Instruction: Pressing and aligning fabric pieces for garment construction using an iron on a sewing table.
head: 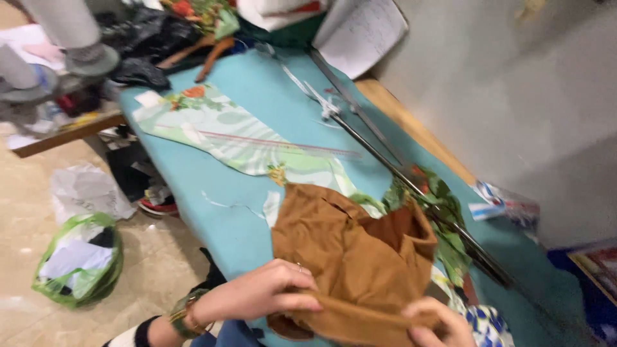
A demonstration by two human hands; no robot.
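Both hands, left [257,292] and right [434,324], pinch the brown cloth's [353,250] near edge on the teal table [218,205], beside floral fabric [225,128].

Left hand [260,292], right hand [437,324] grip brown cloth [350,257] edge on teal table [257,83].

cloth [350,250] on table [218,225] | ruler [276,142] behind | bag [80,257] left
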